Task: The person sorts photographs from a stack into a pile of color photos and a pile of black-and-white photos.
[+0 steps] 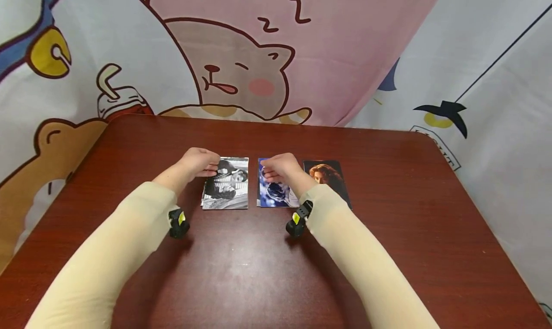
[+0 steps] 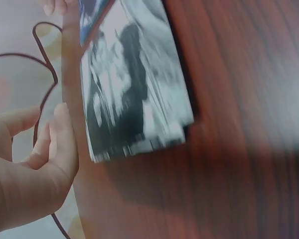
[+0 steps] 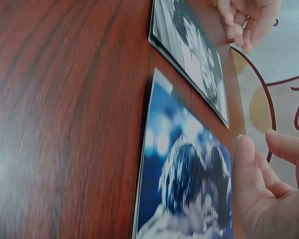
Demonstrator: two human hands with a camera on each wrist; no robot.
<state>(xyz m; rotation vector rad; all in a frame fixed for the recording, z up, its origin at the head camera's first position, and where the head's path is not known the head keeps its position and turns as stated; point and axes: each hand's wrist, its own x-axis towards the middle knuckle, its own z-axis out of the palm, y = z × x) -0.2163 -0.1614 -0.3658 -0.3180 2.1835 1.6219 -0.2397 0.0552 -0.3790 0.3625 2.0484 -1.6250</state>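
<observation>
A stack of photo cards with a black-and-white picture on top (image 1: 228,190) lies on the table, its edges slightly uneven. My left hand (image 1: 197,163) is at its upper left edge; in the left wrist view that hand (image 2: 35,169) has loosely bent fingers and nothing between them. Right of the stack is a second pile with a blue photo card on top (image 3: 184,189). Over its upper part hovers my right hand (image 1: 281,168), covering some of the picture. Seen from the right wrist, the thumb and fingers are apart and hold nothing.
A third photo card, dark with a long-haired person (image 1: 327,173), lies at the right, partly behind my right forearm. The brown wooden table (image 1: 409,214) extends around the cards. Behind its far edge hangs a cartoon-printed cloth (image 1: 353,41).
</observation>
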